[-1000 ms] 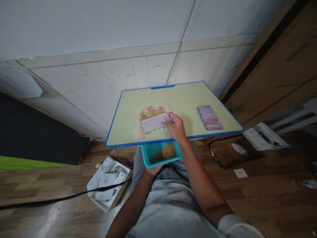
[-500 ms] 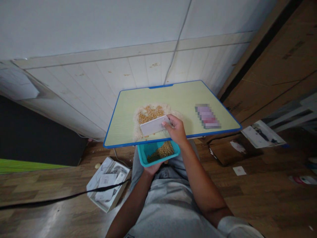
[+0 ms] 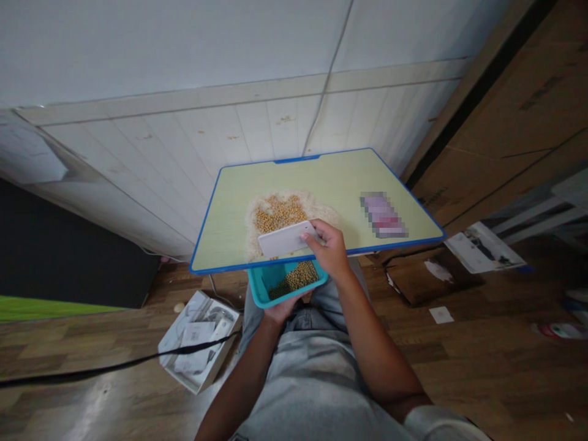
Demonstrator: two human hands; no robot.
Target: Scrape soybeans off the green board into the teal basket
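Note:
My right hand [image 3: 327, 246] is closed on one end of a flat white scraper [image 3: 281, 239], its thumb on top. The scraper stands slanted on the table, between a spread of yellow soybeans [image 3: 280, 211] and the near edge. Pale grains like rice [image 3: 316, 205] surround the beans. Below that edge, my left hand [image 3: 281, 310] holds a turquoise plastic basin [image 3: 265, 301] from underneath, its fingers largely hidden. Inside the basin lie tan beans [image 3: 303, 274] and smaller dark green ones [image 3: 278, 289].
The pale yellow table [image 3: 257, 177] has a blue rim and stands by the wall. A pixelated flat item [image 3: 384, 214] lies at its right. An open white box [image 3: 197, 343] sits on the floor at left, with a black strap [image 3: 124, 366] across it. Cardboard [image 3: 509, 122] stands at right.
The scraper and my right hand have moved slightly toward the table's near edge. The basin has shifted a little to the left under that edge.

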